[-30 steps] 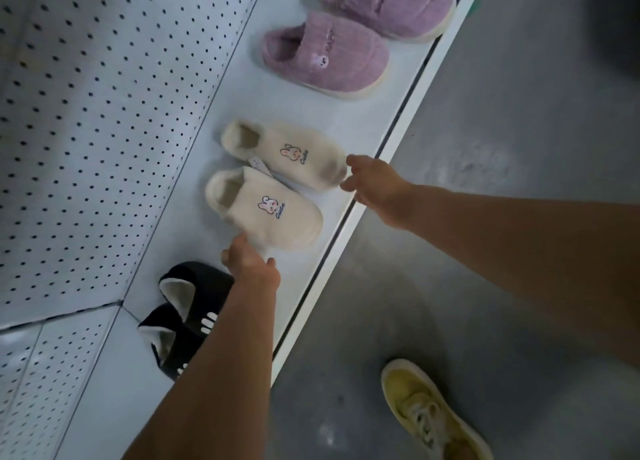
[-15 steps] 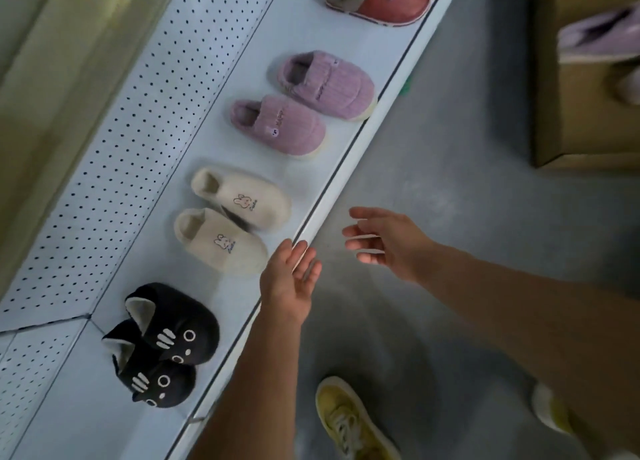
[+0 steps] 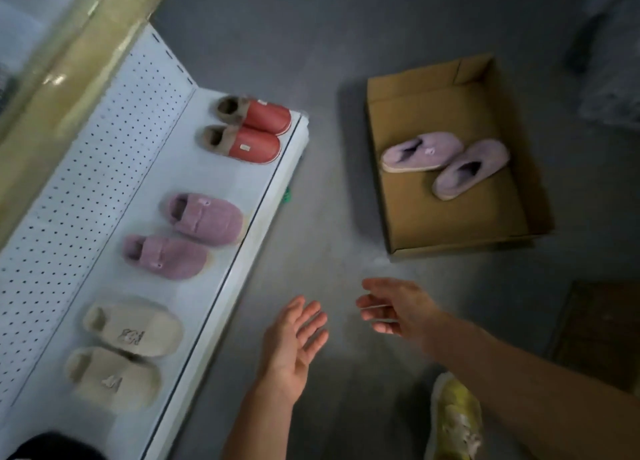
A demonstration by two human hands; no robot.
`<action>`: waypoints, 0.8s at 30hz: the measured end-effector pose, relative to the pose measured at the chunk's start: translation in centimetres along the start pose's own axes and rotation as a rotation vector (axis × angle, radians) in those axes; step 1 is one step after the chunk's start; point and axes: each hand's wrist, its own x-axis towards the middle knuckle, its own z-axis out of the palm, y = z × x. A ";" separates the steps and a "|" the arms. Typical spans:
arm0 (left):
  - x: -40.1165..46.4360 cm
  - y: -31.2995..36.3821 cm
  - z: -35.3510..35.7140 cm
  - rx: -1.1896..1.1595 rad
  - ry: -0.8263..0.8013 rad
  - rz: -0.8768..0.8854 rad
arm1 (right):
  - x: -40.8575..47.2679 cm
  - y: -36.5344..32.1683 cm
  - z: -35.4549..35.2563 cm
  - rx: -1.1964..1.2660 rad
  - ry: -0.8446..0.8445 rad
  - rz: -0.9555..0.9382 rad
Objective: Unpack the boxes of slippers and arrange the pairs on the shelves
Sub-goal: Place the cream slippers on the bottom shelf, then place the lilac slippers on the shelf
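Over the grey floor (image 3: 311, 217), between shelf and box, both hands hang free and hold nothing. The left hand (image 3: 294, 335) has its palm up and its fingers spread and relaxed; the right hand (image 3: 398, 309) is turned on edge, fingers straight and slightly parted, pointing toward the shelf side. Neither touches anything, which suits hands on their way to fetch the next pair.

Just left of the hands, the white shelf (image 3: 242, 217) carries three pairs in a row, each pair side by side with heel openings toward the perforated back panel (image 3: 86, 200) and toes toward the front edge, so the fronts face a shopper: cream slippers (image 3: 128, 352) nearest, pink slippers (image 3: 183, 234) in the middle, red slippers (image 3: 247, 130) with fuzzy brown collars at the far end. Something black (image 3: 52, 447) shows at the bottom corner, too cropped to name.

Across the floor, well apart from the hands, an open cardboard box (image 3: 433, 217) holds the lilac slippers (image 3: 446, 162): soft, plush, pale-soled, lying loosely at an angle to each other. They look light and easy to lift, probably one in each hand.

A yellow shoe (image 3: 455, 421) stands below the right forearm.
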 end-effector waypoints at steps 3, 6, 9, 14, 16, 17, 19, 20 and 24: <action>0.4 -0.8 5.7 0.084 -0.036 -0.033 | -0.9 -3.8 -5.8 0.047 0.062 -0.014; 1.1 -1.2 11.2 0.105 -0.060 -0.055 | -1.1 -7.2 -11.1 0.056 0.127 -0.054; 1.7 -1.2 16.2 0.122 -0.101 -0.081 | -0.2 -9.7 -15.5 0.063 0.181 -0.080; 4.2 0.0 22.2 0.245 -0.156 -0.104 | 2.7 -12.0 -20.2 0.118 0.271 -0.087; 6.0 0.9 24.0 0.290 -0.161 -0.097 | 4.4 -12.5 -21.2 0.137 0.300 -0.068; 7.1 1.4 24.8 0.311 -0.163 -0.093 | 5.3 -12.7 -21.5 0.139 0.314 -0.054; 9.4 2.7 26.6 0.344 -0.178 -0.094 | 7.4 -13.3 -22.0 0.137 0.335 -0.025; 10.6 3.3 27.6 0.361 -0.186 -0.104 | 8.7 -13.7 -22.3 0.142 0.343 -0.012; 16.9 5.6 32.6 0.518 -0.256 -0.127 | 14.1 -16.2 -23.6 0.202 0.376 0.014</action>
